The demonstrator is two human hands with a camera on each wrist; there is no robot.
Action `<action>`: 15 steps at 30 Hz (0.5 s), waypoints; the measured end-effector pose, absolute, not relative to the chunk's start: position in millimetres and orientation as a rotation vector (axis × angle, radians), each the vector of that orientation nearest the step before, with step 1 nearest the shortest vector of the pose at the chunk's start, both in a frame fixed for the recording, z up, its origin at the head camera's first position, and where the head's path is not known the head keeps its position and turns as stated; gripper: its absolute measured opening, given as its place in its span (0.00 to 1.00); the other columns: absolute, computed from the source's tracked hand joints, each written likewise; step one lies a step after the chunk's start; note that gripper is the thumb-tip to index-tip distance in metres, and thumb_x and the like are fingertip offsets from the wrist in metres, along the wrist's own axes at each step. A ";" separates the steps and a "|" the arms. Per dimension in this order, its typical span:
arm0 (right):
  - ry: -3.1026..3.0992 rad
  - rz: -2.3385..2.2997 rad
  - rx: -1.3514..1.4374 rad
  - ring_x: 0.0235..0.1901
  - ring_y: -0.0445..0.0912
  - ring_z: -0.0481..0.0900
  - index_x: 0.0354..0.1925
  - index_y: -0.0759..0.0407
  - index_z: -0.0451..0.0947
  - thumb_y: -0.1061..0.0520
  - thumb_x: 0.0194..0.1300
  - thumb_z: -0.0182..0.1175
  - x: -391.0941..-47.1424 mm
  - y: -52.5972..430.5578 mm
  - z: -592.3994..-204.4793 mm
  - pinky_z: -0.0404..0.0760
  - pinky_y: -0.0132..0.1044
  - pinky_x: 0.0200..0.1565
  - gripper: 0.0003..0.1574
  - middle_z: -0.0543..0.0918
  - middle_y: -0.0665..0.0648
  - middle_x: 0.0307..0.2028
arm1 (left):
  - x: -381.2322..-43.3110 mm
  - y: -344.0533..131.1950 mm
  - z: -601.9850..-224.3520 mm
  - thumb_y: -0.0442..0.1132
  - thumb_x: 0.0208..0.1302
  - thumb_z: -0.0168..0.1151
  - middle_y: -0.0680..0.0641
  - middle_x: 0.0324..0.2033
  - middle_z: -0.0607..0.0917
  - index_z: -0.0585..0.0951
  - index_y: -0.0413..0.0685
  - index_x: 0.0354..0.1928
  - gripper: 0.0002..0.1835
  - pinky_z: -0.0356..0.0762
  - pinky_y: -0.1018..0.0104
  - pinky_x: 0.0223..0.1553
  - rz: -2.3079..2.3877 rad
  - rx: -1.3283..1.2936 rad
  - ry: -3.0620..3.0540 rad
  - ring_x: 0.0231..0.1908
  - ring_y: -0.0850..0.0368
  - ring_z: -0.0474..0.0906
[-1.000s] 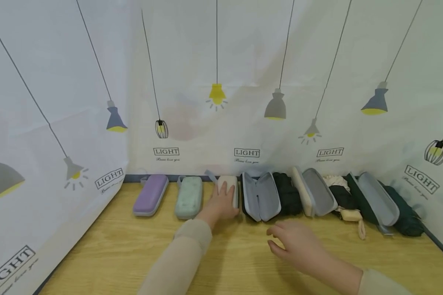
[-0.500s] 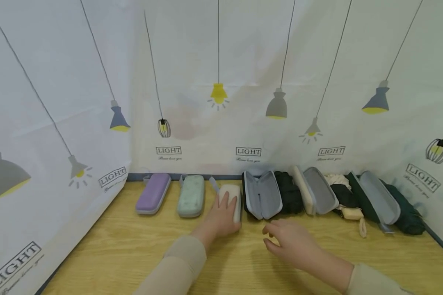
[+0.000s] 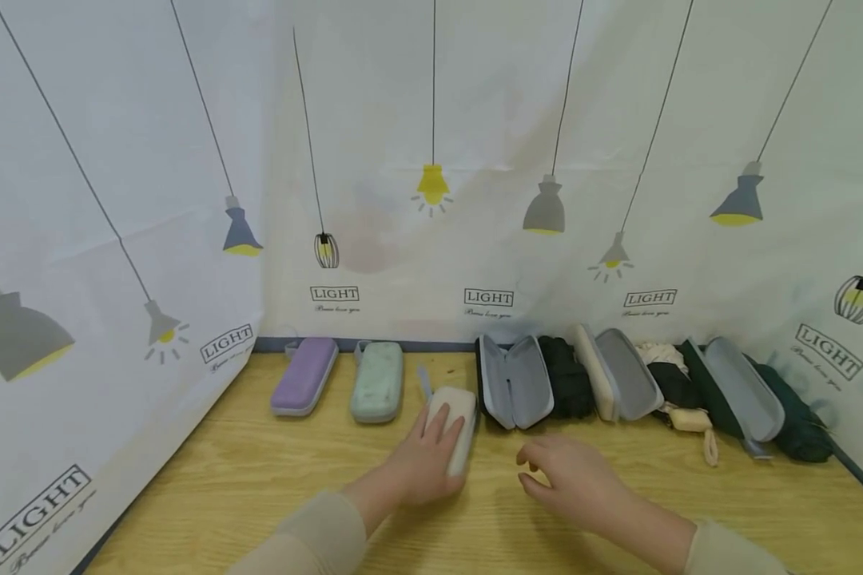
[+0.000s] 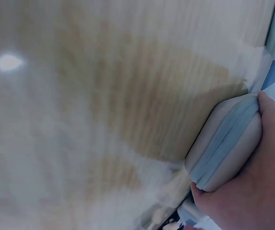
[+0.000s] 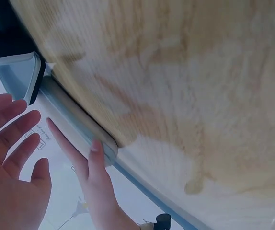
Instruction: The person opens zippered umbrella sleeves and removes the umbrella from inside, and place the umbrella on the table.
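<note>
A cream zip case [image 3: 455,398] with a pale blue-grey band and strap lies on the wooden table, closed. My left hand [image 3: 419,465] grips it, fingers spread over the top and thumb at the near right side. In the left wrist view, thumb and fingers of the left hand [image 4: 250,177] bracket the case [image 4: 231,139], and its zip band faces the camera. To the right, my right hand [image 3: 577,483] hovers over the table with loosely bent fingers, holding nothing. The right wrist view shows that hand [image 5: 10,160] apart from the case [image 5: 80,120].
Left of the cream case lie a purple case [image 3: 304,375] and a mint case [image 3: 377,383]. Rightward along the lamp-print backdrop [image 3: 489,239] stand an open black case [image 3: 515,387], a black fabric bundle [image 3: 566,383], an open cream case [image 3: 622,375] and an open dark green case [image 3: 737,391].
My left hand has drawn the cream case toward me and slightly right, out of the row. The right hand has moved only slightly.
</note>
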State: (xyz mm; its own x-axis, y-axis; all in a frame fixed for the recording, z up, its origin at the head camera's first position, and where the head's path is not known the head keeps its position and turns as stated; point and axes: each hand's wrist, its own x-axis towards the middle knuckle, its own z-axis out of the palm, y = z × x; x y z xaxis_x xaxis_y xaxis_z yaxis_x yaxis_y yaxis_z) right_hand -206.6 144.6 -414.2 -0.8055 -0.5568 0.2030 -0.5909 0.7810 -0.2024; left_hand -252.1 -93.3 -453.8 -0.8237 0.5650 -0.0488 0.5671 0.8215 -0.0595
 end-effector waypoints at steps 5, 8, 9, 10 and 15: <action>-2.860 0.407 0.906 0.28 0.35 0.72 0.31 0.45 0.77 0.50 0.56 0.60 -206.4 144.5 -416.8 0.72 0.34 0.26 0.03 0.74 0.39 0.27 | -235.6 -107.0 -455.5 0.61 0.57 0.50 0.36 0.67 0.44 0.48 0.45 0.69 0.44 0.43 0.48 0.62 -0.037 1.007 2.935 0.65 0.38 0.35; -2.877 0.416 0.909 0.29 0.36 0.73 0.33 0.46 0.77 0.50 0.57 0.59 -207.1 141.9 -417.5 0.72 0.35 0.27 0.04 0.76 0.40 0.28 | -224.8 -113.6 -453.6 0.61 0.57 0.50 0.37 0.67 0.43 0.47 0.46 0.69 0.45 0.44 0.48 0.61 -0.011 1.061 2.900 0.65 0.37 0.35; -2.883 0.414 0.920 0.30 0.38 0.74 0.34 0.47 0.78 0.50 0.57 0.59 -207.6 140.8 -417.9 0.73 0.36 0.29 0.05 0.76 0.41 0.29 | -221.1 -115.4 -452.2 0.61 0.57 0.50 0.37 0.67 0.43 0.47 0.46 0.69 0.45 0.47 0.48 0.61 0.001 1.071 2.890 0.65 0.37 0.35; -2.885 0.404 0.934 0.31 0.39 0.74 0.35 0.48 0.78 0.49 0.57 0.59 -208.4 139.4 -418.7 0.74 0.37 0.30 0.07 0.77 0.42 0.30 | -217.8 -117.1 -451.5 0.61 0.57 0.51 0.38 0.67 0.43 0.47 0.47 0.69 0.45 0.50 0.48 0.60 0.009 1.086 2.883 0.65 0.36 0.36; -2.859 0.359 1.072 0.42 0.44 0.75 0.45 0.53 0.76 0.48 0.58 0.59 -214.7 127.2 -422.1 0.74 0.42 0.42 0.17 0.77 0.50 0.43 | -208.2 -126.1 -447.1 0.61 0.55 0.53 0.39 0.67 0.44 0.48 0.49 0.69 0.46 0.56 0.49 0.58 0.014 1.209 2.848 0.65 0.37 0.38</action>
State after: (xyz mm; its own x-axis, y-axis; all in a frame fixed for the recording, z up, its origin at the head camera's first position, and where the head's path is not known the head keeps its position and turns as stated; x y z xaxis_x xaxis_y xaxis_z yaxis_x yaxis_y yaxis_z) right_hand -214.7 127.2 -422.1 -0.7550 -0.6397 0.1440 -0.6555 0.7299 -0.1938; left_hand -208.2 -126.1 -447.1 -0.6938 0.7190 -0.0404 0.7186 0.6949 0.0268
